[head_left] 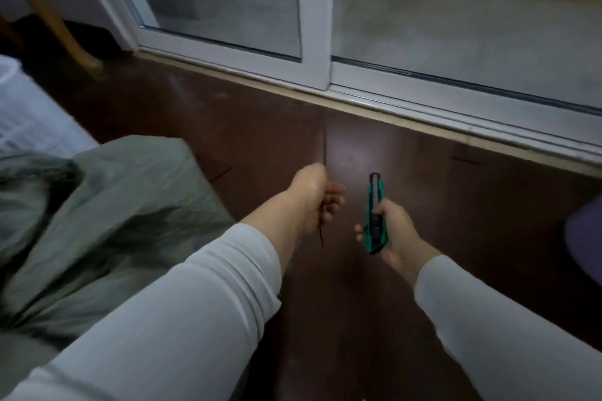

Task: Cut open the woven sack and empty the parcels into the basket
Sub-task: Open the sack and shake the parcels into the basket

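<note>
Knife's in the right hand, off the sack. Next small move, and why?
Probably drop the thin dark strip pinched in the left hand and reach for the sack: that hand and the right hand with the knife are over floor, off the sack.

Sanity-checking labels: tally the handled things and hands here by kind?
sack: 1
basket: 1
knife: 1
thin dark strip: 1
hands: 2, left hand pinching the strip, right hand gripping the knife
Total: 6
</note>
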`<state>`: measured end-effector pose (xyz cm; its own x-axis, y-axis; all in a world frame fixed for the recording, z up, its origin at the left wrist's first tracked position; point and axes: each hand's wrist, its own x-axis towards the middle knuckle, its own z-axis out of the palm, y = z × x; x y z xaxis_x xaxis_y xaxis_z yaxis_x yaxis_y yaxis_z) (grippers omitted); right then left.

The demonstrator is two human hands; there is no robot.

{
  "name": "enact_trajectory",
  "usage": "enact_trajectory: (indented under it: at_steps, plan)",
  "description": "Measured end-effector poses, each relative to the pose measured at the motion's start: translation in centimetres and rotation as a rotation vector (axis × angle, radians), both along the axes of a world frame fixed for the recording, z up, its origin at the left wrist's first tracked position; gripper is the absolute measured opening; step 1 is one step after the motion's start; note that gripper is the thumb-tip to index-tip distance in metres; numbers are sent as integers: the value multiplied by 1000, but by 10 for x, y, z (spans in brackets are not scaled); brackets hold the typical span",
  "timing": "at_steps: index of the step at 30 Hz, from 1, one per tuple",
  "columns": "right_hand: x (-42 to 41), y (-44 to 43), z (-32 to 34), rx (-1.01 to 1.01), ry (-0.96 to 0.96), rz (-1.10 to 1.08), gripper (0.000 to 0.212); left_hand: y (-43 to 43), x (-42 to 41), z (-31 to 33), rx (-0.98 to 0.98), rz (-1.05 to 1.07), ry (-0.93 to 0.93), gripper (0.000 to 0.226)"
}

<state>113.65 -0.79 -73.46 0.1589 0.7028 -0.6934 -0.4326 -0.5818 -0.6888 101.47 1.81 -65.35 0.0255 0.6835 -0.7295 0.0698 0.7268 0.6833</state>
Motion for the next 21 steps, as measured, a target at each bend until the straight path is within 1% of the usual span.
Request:
enact_trajectory:
  at_steps: [1,2,4,6,8,11,14,17,18,20,21]
  plan:
    - [15,-3,-8,-20,-22,-57,33,2,12,-4,21,-35,23,33]
    - [31,-5,-17,-50,-84,-103,36,5,23,-8,53,-62,44,31]
    - [61,-12,-37,-131,-282,-144,38,7,46,-17,110,-116,80,29]
    - [87,-24,-50,-195,-404,-195,39,9,67,-25,137,-181,121,28]
    - [112,-38,-60,-254,-459,-270,41,9,88,-30,116,-235,145,26]
    - [141,-51,-73,-315,-489,-314,45,6,114,-33,103,-305,145,19]
    - [160,-58,-85,-371,-495,-319,48,1,135,-37,140,-395,125,38]
    - [170,-61,-96,-397,-494,-305,49,0,149,-36,149,-482,144,42]
    - [171,-61,-96,-409,-537,-281,47,1,152,-35,154,-495,152,41]
    - [173,-58,-86,-439,-720,-140,38,3,158,-35,168,-511,167,36]
    - [172,-54,-77,-403,-782,-125,34,3,161,-35,171,-520,173,35]
